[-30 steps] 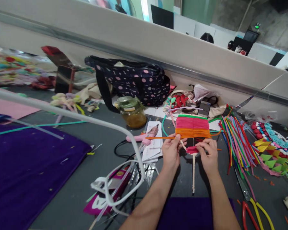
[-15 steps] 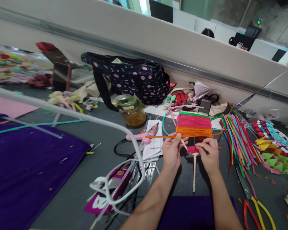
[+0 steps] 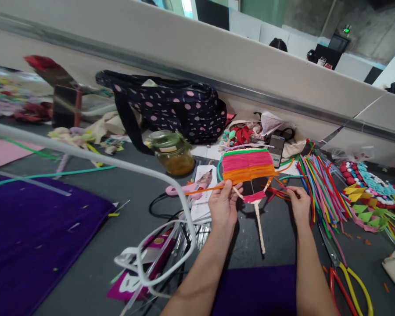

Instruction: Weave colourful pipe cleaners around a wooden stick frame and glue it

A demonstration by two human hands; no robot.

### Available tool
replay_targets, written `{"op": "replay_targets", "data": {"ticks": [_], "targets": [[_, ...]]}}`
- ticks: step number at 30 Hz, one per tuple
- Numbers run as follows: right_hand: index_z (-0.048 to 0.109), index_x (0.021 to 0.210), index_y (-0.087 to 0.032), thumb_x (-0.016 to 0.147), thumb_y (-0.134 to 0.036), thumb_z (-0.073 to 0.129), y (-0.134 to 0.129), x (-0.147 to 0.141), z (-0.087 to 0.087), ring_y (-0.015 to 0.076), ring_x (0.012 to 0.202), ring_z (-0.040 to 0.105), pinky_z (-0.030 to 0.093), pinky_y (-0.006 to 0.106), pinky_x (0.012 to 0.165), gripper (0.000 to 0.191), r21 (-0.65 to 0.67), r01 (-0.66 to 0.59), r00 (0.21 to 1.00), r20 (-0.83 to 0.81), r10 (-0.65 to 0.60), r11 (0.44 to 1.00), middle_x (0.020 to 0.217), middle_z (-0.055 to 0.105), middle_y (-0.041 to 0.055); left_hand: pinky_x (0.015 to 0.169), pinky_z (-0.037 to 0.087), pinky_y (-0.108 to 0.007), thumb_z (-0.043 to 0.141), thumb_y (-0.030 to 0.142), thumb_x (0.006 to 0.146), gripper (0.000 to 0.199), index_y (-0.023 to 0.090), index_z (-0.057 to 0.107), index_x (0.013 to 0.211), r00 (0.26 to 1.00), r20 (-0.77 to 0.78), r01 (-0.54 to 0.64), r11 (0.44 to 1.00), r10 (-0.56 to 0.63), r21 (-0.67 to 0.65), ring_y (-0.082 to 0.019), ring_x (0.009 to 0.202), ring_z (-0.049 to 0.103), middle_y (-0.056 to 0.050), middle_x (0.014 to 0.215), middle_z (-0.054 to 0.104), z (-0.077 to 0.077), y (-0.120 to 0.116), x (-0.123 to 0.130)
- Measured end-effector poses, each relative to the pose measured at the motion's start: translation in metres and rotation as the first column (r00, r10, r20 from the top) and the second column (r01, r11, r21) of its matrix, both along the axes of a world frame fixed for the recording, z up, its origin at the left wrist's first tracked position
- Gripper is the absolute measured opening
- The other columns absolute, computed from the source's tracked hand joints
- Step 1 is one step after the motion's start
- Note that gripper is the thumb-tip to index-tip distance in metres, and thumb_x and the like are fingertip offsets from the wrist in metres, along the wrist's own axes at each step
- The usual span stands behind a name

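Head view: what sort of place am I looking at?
Probably a craft workbench in a shared, office-like room: the left hand holds a striped, fan-shaped piece, a bundle of coloured strips lies near the right hand, and a low partition backs the table.

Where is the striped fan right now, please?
In the head view, the striped fan is right of centre, its lower left edge in the left hand, between the glass jar and the bundle of colourful strips.

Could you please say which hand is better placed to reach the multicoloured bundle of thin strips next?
Probably the right hand: it is beside the bundle, while the left hand, farther off, holds the pink and orange paddle-shaped frame.
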State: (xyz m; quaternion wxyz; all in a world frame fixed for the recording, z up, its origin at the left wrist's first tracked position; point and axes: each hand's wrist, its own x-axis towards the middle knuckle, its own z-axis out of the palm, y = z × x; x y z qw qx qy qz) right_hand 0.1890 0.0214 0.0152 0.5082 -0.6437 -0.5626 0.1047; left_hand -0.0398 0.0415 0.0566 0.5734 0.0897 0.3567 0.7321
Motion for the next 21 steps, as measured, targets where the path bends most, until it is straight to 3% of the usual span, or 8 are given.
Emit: {"op": "replay_targets", "data": {"ticks": [3, 5, 9, 13, 21], "targets": [[0.070, 0.089, -0.018, 0.083, -0.038, 0.057, 0.005, -0.004, -0.004, 0.0216, 0.084, 0.052, 0.037, 0.034, 0.076, 0.025, 0.022, 0.093, 0.971, 0.219, -0.095, 0.995, 0.086, 0.064, 0.0075, 0.057, 0.055, -0.023, 0.079, 0.021, 0.061, 0.029, 0.015, 0.057, 0.079, 1.000, 0.009, 0.012, 1.000, -0.012, -0.007, -0.015, 0.061, 0.069, 0.004, 0.062, 0.064, -0.001, 0.000, 0.001], [0.071, 0.083, -0.019, 0.083, -0.034, 0.058, 0.001, -0.001, -0.005, 0.0213, 0.082, 0.050, 0.035, 0.033, 0.074, 0.020, 0.003, 0.121, 0.924, 0.364, -0.114, 0.993, 0.082, 0.063, 0.0068, 0.057, 0.055, -0.023, 0.078, 0.021, 0.061, 0.028, 0.015, 0.057, 0.079, 1.000, 0.011, 0.022, 1.000, -0.022, -0.009, -0.016, 0.061, 0.069, 0.004, 0.062, 0.064, -0.002, 0.000, 0.002], [0.069, 0.071, -0.022, 0.081, -0.025, 0.061, -0.011, 0.011, -0.008, 0.0203, 0.074, 0.046, 0.031, 0.030, 0.066, 0.013, -0.131, 0.055, 0.820, 0.571, 0.030, 0.990, 0.072, 0.060, 0.0042, 0.056, 0.056, -0.024, 0.078, 0.019, 0.061, 0.028, 0.015, 0.058, 0.081, 0.999, 0.027, 0.034, 0.999, -0.034, 0.002, -0.016, 0.061, 0.069, 0.002, 0.064, 0.066, -0.003, -0.001, 0.003], [0.064, 0.066, -0.022, 0.080, -0.019, 0.062, -0.013, 0.013, -0.011, 0.0194, 0.072, 0.045, 0.029, 0.029, 0.063, 0.014, -0.164, 0.039, 0.768, 0.636, 0.076, 0.986, 0.069, 0.057, 0.0033, 0.056, 0.056, -0.023, 0.079, 0.019, 0.061, 0.030, 0.015, 0.058, 0.082, 0.998, 0.031, 0.054, 0.998, -0.055, 0.012, -0.016, 0.061, 0.069, 0.002, 0.064, 0.067, -0.003, -0.001, 0.004], [0.059, 0.066, -0.020, 0.083, -0.015, 0.055, -0.016, 0.007, -0.002, 0.0207, 0.073, 0.046, 0.027, 0.029, 0.060, 0.018, -0.180, 0.103, 0.756, 0.654, 0.041, 0.978, 0.072, 0.058, 0.0060, 0.055, 0.056, -0.023, 0.080, 0.021, 0.061, 0.032, 0.015, 0.057, 0.083, 0.997, 0.032, 0.074, 0.997, -0.075, 0.009, -0.016, 0.061, 0.069, 0.002, 0.063, 0.066, -0.001, -0.002, 0.005]]}}
